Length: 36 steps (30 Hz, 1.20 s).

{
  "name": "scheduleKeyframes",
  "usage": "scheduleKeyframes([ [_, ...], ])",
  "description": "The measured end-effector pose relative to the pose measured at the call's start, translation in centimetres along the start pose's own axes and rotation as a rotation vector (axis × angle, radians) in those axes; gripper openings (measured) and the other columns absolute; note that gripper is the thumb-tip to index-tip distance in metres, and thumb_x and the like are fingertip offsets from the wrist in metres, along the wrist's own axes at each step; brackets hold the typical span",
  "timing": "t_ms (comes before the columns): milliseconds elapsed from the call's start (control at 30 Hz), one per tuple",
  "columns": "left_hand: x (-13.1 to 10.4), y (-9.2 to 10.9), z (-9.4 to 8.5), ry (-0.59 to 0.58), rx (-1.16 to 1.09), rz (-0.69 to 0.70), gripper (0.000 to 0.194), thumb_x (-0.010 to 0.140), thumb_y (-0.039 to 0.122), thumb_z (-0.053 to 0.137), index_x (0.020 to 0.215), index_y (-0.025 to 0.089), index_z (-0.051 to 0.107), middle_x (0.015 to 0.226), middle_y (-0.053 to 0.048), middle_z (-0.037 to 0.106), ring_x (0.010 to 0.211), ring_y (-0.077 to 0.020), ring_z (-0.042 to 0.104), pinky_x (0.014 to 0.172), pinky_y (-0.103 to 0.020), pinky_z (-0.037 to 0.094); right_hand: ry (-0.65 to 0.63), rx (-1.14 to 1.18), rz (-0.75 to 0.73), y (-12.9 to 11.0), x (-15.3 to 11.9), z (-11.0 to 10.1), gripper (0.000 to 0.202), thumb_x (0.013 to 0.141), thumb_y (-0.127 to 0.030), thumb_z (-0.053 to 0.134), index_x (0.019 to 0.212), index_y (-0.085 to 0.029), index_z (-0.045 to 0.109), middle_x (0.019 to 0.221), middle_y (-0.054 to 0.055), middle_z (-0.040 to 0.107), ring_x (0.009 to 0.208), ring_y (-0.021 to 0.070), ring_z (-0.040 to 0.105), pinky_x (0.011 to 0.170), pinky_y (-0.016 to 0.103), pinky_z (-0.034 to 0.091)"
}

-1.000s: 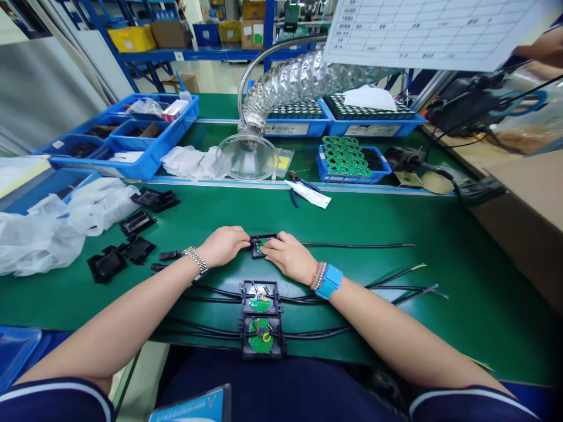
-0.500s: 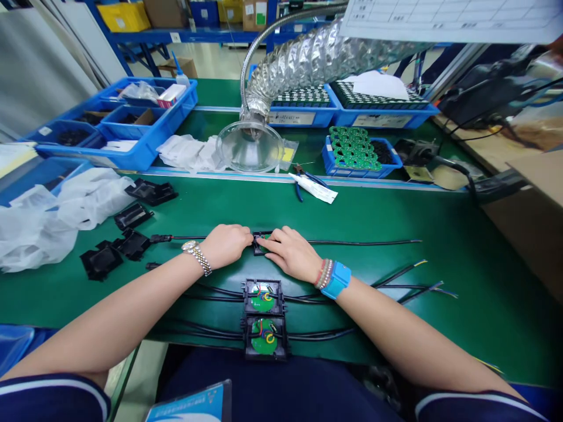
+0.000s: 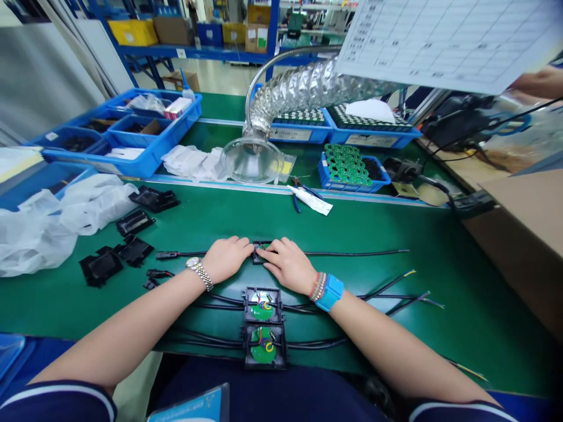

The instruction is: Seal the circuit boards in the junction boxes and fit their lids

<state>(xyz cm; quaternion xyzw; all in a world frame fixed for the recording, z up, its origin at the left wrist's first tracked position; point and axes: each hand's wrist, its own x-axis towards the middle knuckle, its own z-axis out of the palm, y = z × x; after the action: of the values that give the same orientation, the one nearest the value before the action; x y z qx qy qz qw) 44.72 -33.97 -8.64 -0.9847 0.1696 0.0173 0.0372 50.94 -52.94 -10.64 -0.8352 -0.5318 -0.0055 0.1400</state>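
Observation:
A small black plastic case (image 3: 260,259) with a green circuit board lies between my hands, black cables running out left and right. My left hand (image 3: 227,260) is closed at its left edge, over the black cable (image 3: 202,254); the fingertips are partly hidden. My right hand (image 3: 290,266) grips the case from the right, thumb at the near side and index finger reaching inside over the board. Closer to me, two open cases, an upper case (image 3: 263,306) and a lower case (image 3: 265,346), lie one before the other with round green boards and cables.
Loose black covers (image 3: 134,251) and white plastic bags (image 3: 94,202) lie at left. Beyond my hands are a tube (image 3: 310,200), pliers (image 3: 296,202) and an extraction funnel (image 3: 251,161). A blue bin (image 3: 352,184) holds green boards. A hanging paper sheet (image 3: 444,47) covers the upper right.
The camera view has tilted up slightly, so the scene sits lower. Both hands stay at the same case, with only slight shifts of the fingers.

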Motion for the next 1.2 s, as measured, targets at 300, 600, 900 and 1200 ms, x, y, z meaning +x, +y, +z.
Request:
scheduleKeyframes([
  [300,-0.4,-1.9,2.3,0.118,-0.435,-0.031,0.017,0.087,0.024,0.046,0.089,0.02,0.063,0.089,-0.001,0.063,0.081,-0.0127,0.059,0.072,-0.022,0.044,-0.016,0.025,-0.007,-0.1,0.1,0.2,0.032,0.09,-0.028,0.046,0.118,-0.019,0.054,0.098,0.009,0.054,0.086,0.0201,0.043,0.071,0.034,0.037],
  [600,-0.2,-2.0,2.4,0.095,-0.377,-0.029,0.017,0.088,0.03,0.045,0.09,0.022,0.06,0.089,0.001,0.062,0.079,-0.0139,0.059,0.066,-0.023,0.043,0.096,0.294,0.072,3.0,-2.1,-0.8,0.033,0.085,-0.02,0.05,0.118,-0.017,0.049,0.104,0.01,0.056,0.095,0.0209,0.054,0.083,0.037,0.047],
  [900,-0.7,-0.9,0.2,0.022,-0.285,0.015,0.041,0.084,0.034,0.047,0.124,0.026,0.043,0.123,-0.004,0.048,0.097,-0.0193,0.055,0.07,-0.028,0.047,0.234,0.259,0.058,3.3,-2.2,1.2,0.018,0.089,-0.021,0.045,0.09,-0.015,0.062,0.082,0.008,0.059,0.077,0.0178,0.055,0.071,0.031,0.048],
  [1200,0.6,1.1,0.8,-0.031,-0.064,0.029,0.038,0.089,0.051,0.032,0.126,0.044,0.042,0.118,-0.006,0.045,0.088,-0.0202,0.052,0.061,-0.027,0.045,0.205,0.24,-0.002,3.3,-2.2,1.5,0.024,0.091,-0.016,0.039,0.089,-0.013,0.063,0.081,0.009,0.059,0.077,0.0172,0.052,0.07,0.03,0.046],
])
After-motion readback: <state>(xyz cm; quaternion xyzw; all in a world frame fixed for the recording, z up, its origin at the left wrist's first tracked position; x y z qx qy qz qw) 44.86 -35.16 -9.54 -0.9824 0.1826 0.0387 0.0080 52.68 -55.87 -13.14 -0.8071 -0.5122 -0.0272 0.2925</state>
